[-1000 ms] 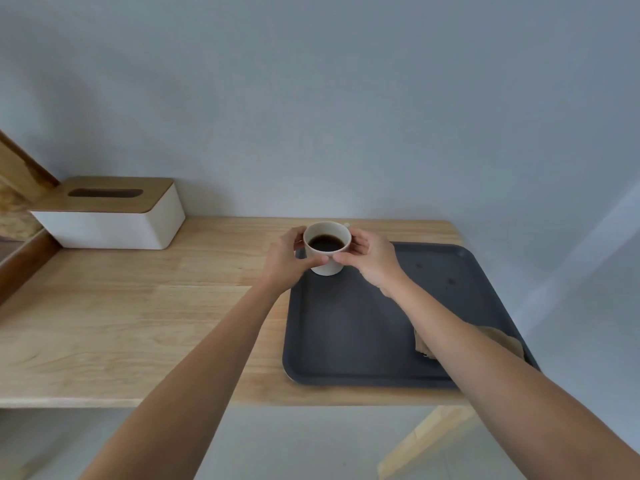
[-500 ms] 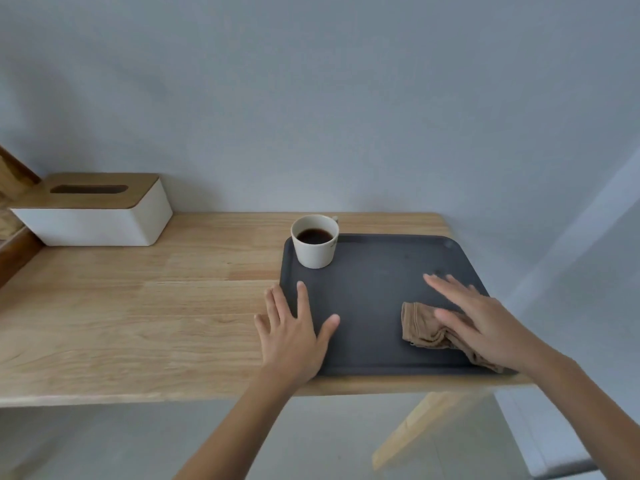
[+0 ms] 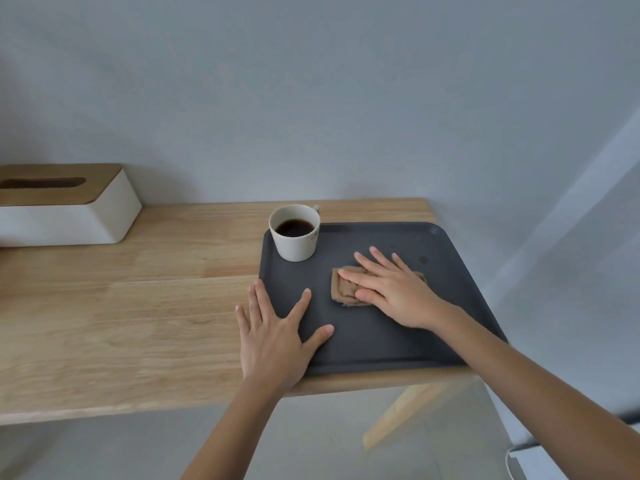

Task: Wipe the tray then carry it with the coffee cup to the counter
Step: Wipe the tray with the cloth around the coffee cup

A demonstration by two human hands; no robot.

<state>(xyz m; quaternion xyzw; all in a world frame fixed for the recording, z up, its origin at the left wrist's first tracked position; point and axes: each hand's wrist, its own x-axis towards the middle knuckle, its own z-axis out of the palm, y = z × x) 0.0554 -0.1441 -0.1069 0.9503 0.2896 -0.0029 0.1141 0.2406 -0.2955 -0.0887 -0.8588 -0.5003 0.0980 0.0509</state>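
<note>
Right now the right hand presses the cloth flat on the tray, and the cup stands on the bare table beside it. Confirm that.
Not quite. The cup stands on the tray, in its far left corner, not on the table, as the head view shows. The right hand does press the cloth flat on the tray.

We see our bare left hand (image 3: 273, 344) and bare right hand (image 3: 398, 292), forearms uncovered, no sleeves, rings or watch.

Coffee cup (image 3: 294, 233) blocks tray's (image 3: 381, 344) far-left corner; middle seemingly free.
</note>
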